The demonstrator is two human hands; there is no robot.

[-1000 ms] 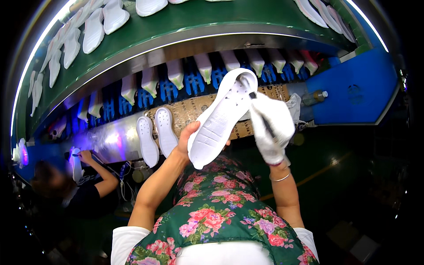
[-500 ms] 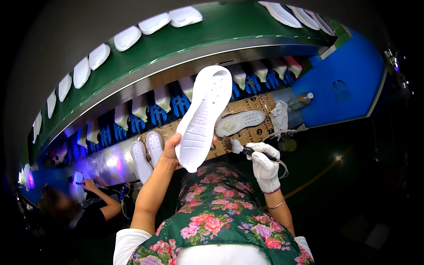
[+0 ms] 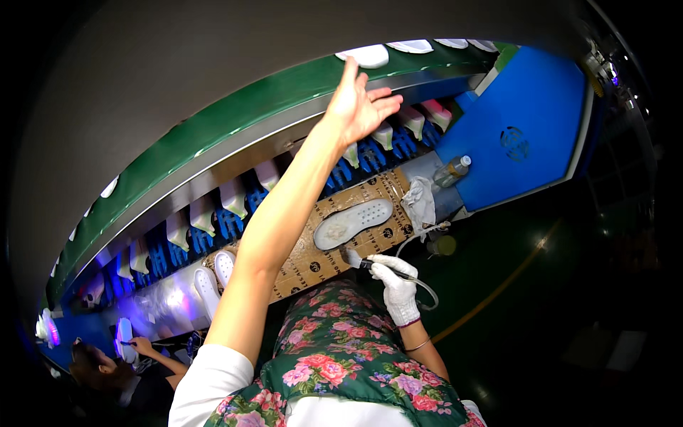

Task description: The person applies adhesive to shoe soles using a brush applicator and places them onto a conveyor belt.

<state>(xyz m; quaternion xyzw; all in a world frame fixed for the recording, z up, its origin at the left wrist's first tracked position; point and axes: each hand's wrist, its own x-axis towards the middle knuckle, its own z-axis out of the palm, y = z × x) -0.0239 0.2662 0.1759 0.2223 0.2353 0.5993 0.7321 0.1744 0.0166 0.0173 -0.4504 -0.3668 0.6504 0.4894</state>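
My bare left hand [image 3: 358,107] reaches far forward to the green conveyor belt [image 3: 235,117], fingers spread and nothing in its grasp. One raised digit is at the edge of a white shoe sole [image 3: 368,56] on the belt; whether they touch I cannot tell. In a white knit glove, my right hand [image 3: 398,288] grips a brush [image 3: 359,262] by its black handle, with a thin hose trailing from it. The bristles are low over the cardboard [image 3: 313,267], just below a greyish, smeared shoe sole [image 3: 353,223].
Two white soles [image 3: 207,290] lie left of the cardboard, partly behind my forearm. A rag [image 3: 420,201] and a bottle [image 3: 453,171] are at its right end, beside a blue panel [image 3: 519,135]. White-and-pink pieces on blue holders line up under the belt. A co-worker [image 3: 107,366] is at lower left.
The white sole has left my left hand, which has gone forward to the belt and opened. My right hand keeps the brush, now lower by the cardboard. The whole view has shifted.
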